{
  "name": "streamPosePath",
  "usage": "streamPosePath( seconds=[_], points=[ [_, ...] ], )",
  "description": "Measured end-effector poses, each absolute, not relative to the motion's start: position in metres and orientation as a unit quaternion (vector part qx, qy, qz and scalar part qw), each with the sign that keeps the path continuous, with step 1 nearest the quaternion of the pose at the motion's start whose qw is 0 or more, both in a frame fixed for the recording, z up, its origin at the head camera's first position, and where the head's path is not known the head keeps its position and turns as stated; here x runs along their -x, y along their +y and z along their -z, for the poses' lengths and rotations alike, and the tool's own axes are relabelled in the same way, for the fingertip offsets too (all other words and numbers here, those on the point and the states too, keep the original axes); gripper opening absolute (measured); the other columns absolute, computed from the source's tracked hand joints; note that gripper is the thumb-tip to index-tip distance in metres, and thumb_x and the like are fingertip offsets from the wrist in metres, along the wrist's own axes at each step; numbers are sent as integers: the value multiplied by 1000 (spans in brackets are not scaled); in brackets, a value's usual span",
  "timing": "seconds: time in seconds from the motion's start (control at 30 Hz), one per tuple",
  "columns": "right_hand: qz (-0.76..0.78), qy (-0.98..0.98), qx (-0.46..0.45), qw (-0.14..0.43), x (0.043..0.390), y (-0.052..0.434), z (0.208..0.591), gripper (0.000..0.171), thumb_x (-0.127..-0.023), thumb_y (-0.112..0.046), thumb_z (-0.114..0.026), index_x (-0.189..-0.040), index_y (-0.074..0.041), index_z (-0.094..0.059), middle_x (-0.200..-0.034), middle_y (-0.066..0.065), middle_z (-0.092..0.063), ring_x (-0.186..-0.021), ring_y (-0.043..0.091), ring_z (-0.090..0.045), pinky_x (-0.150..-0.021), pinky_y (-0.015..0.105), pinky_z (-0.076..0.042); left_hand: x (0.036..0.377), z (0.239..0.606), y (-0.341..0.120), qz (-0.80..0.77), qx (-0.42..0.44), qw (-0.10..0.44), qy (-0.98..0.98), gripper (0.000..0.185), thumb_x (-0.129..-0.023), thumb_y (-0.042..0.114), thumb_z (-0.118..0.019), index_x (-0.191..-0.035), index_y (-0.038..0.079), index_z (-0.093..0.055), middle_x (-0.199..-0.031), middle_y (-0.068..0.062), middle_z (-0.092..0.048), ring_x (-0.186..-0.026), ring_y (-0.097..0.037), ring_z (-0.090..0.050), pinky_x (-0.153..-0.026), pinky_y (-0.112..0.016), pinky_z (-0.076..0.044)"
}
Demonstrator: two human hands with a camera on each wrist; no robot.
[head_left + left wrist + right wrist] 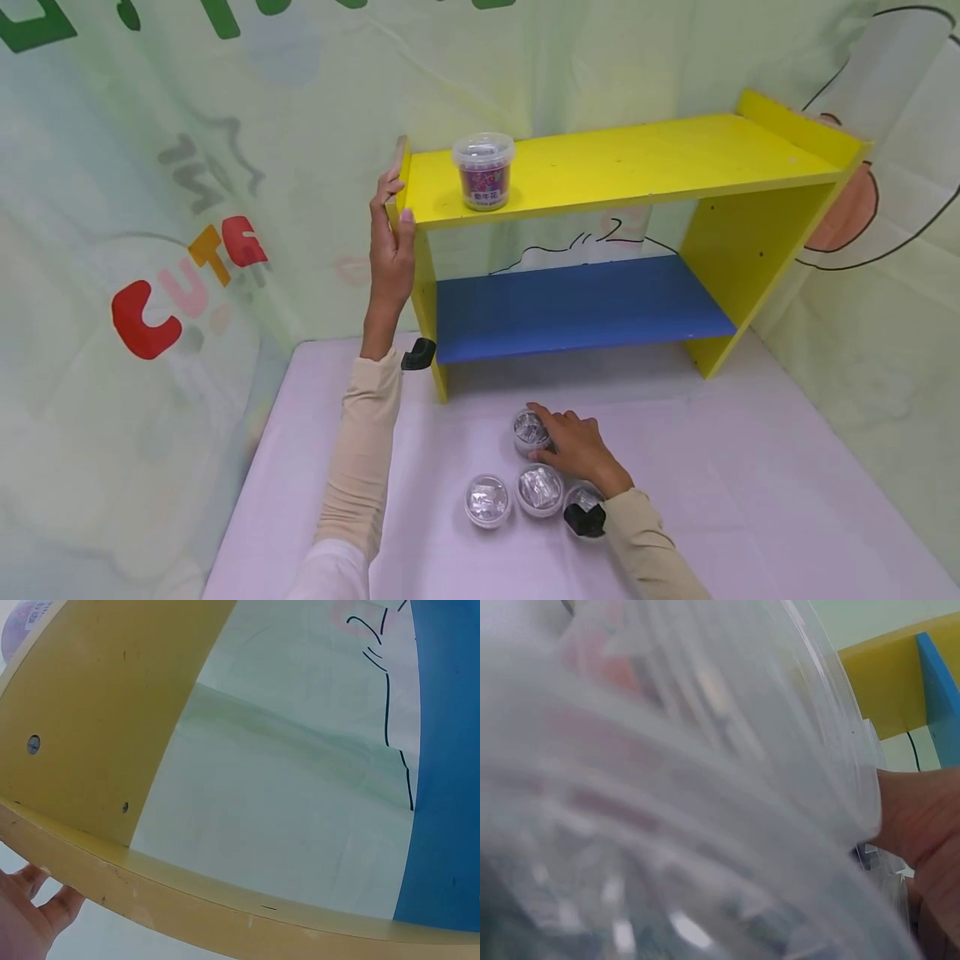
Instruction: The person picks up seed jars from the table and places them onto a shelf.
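While three tubs (539, 490) sat bunched at the near end of the table (750, 500), the right hand (573, 446) was already on a fourth tub (529, 430) just behind them, fingers curled round its side, so I'd call that a grasp, though it hadn't left the table. One of the near three was half hidden under the right wrist and its black camera strap. In the right wrist view you mostly got a blurry clear lid (705, 787) right up against the lens, with a bit of the hand at the edge.

Further back, the left hand (392, 242) was flat against the left end of the shelf (637, 162), fingers straight, thumb hooked over the top corner. More of a steadying press than a grip, I'd say.

On the yellow top board stood one purple tub (484, 171), near the left end. The blue lower board (577, 304) had nothing on it.

So my guess: one tub shelved, four left, the next one just being picked up. Early days.
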State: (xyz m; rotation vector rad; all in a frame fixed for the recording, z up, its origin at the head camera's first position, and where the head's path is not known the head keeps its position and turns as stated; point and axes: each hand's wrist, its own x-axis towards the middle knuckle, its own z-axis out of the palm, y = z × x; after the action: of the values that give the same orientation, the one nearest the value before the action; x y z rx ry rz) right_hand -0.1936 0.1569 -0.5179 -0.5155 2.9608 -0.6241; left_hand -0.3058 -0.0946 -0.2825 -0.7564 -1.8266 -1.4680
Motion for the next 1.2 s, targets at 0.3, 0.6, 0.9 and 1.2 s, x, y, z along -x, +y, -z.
streamPosePath(
  seconds=[0.3,0.6,0.9,1.2],
  points=[
    [210,963,166,36,194,156,519,76,-82,-33,-77,-146,-13,-41,-116,14,-68,-104,33,-58,-86,58,-41,306,281,-95,563,290,332,-699,37,-100,3,-36,-132,-15,-32,-157,-27,-23,-147,-31,-24,-119,-46,-26],
    [215,962,166,35,194,156,521,77,-81,-33,-78,-146,-14,-41,-117,14,-67,-105,33,-57,-87,58,-40,306,282,-96,567,289,325,-700,37,-100,4,-36,-133,-14,-32,-157,-25,-22,-145,-27,-27,-118,-42,-29],
    [222,960,162,43,195,155,519,77,-81,-33,-77,-146,-14,-41,-118,14,-67,-104,32,-57,-87,57,-39,306,281,-95,570,297,321,-696,37,-100,3,-36,-133,-14,-31,-156,-26,-23,-144,-32,-28,-117,-42,-30],
    [229,958,171,34,195,156,521,75,-80,-29,-79,-143,-12,-43,-116,15,-68,-102,33,-58,-83,58,-40,304,280,-95,566,289,321,-702,37,-101,4,-36,-133,-12,-32,-156,-26,-24,-145,-32,-28,-118,-33,-30]
  ],
)
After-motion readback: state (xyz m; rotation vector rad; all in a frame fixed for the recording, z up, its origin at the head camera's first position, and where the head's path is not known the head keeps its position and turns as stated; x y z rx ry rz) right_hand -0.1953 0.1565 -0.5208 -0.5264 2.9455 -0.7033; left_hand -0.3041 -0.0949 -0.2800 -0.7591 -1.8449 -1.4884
